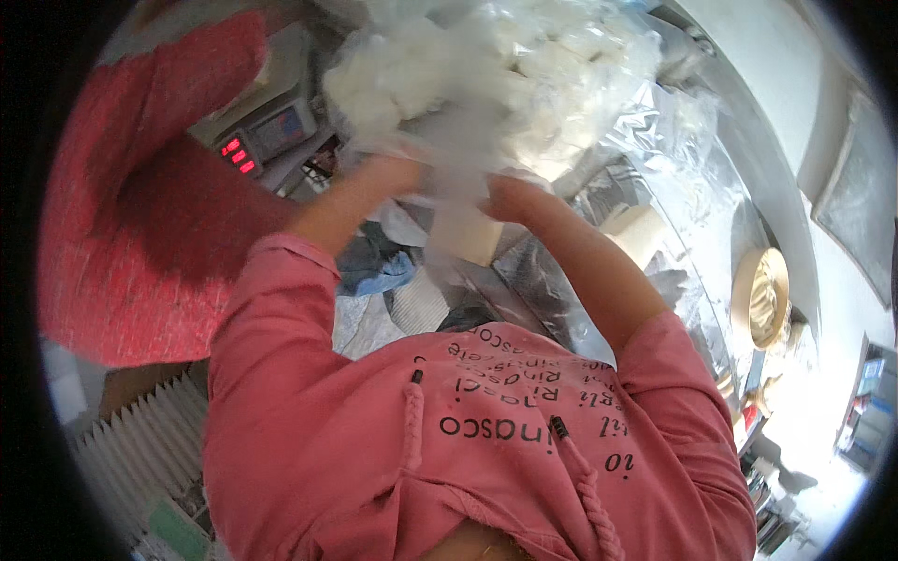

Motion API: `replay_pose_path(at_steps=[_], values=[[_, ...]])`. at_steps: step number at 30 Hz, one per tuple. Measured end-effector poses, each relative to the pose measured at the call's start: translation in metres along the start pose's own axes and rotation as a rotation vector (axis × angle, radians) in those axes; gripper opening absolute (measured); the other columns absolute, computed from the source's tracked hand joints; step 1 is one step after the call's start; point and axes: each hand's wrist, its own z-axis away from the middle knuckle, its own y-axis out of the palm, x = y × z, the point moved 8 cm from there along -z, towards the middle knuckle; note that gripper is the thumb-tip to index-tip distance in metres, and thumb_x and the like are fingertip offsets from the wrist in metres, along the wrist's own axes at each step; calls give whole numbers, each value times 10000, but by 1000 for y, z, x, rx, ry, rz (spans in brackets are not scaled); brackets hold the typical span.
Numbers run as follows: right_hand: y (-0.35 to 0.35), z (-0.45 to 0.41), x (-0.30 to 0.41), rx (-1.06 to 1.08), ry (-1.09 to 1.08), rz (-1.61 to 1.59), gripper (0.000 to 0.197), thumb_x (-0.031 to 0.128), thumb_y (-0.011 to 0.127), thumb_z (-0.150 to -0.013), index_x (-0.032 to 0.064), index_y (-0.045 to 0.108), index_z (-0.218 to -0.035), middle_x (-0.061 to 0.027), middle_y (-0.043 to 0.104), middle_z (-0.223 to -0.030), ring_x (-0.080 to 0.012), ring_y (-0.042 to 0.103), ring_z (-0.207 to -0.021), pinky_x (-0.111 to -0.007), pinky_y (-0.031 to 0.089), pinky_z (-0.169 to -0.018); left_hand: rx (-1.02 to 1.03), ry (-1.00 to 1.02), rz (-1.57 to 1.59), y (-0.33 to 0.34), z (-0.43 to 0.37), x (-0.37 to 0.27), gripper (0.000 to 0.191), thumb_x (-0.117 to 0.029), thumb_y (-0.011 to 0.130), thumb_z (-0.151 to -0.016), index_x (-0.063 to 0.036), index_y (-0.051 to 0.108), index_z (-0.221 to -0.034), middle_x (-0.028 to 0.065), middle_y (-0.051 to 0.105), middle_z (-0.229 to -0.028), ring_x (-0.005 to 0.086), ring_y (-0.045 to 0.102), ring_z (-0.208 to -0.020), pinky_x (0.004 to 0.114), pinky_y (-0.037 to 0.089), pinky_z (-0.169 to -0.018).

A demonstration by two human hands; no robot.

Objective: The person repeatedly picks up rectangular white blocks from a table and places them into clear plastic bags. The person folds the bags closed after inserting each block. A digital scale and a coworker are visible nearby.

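Observation:
Before me lies a heap of pale pieces in clear plastic bags (pixel 554 91). My left hand (pixel 396 172), blurred, is at the heap's lower left, by a clear plastic edge. On the other side, my right hand (pixel 515 198) has its fingers curled at the plastic. What either hand grips cannot be made out. Between the hands a blurred translucent sheet (pixel 452 154) hangs down, and a cream-coloured block (pixel 466 235) shows below it.
A digital scale with a lit red display (pixel 238 154) stands at the left, close to a person in a red top (pixel 140 210). To the right are a round wooden-rimmed container (pixel 761 298) and loose clear plastic (pixel 687 168). Blue cloth (pixel 382 270) lies below my left hand.

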Motion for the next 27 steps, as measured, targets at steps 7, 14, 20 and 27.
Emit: replay_pose_path(at_steps=[7, 14, 20, 27], values=[[-87, 126, -26, -560, -95, -203, 425, 244, 642, -791, 42, 559, -1156, -184, 616, -1049, -328, 578, -1022, -401, 453, -901, 135, 2, 353, -18, -20, 24, 332, -328, 567, -829, -19, 659, -904, 177, 652, -806, 283, 627, -742, 394, 497, -718], [-72, 213, -256, -548, 596, -847, 509, 442, 526, -874, -11, 603, -1094, -133, 653, -999, -261, 610, -913, -384, 460, -812, 303, 210, 1843, -89, 45, -226, 409, -324, 591, -880, 18, 547, -1099, 81, 594, -912, 154, 582, -786, 290, 487, -694], [2, 261, -242, -471, 636, -439, 509, 487, 525, -865, 0, 638, -961, -210, 645, -876, -301, 623, -811, -414, 477, -715, 0, 306, 1483, 14, -24, -338, 428, -298, 617, -855, 3, 541, -1150, 109, 602, -986, 228, 580, -834, 356, 462, -752], [38, 319, -217, -520, 1114, -672, 673, 569, 544, -796, -5, 560, -1146, -224, 529, -1190, -393, 461, -1145, -477, 376, -954, 360, -46, 1721, 5, 1, -373, 404, -263, 637, -850, 13, 565, -1136, 98, 621, -1016, 188, 600, -891, 338, 473, -745]])
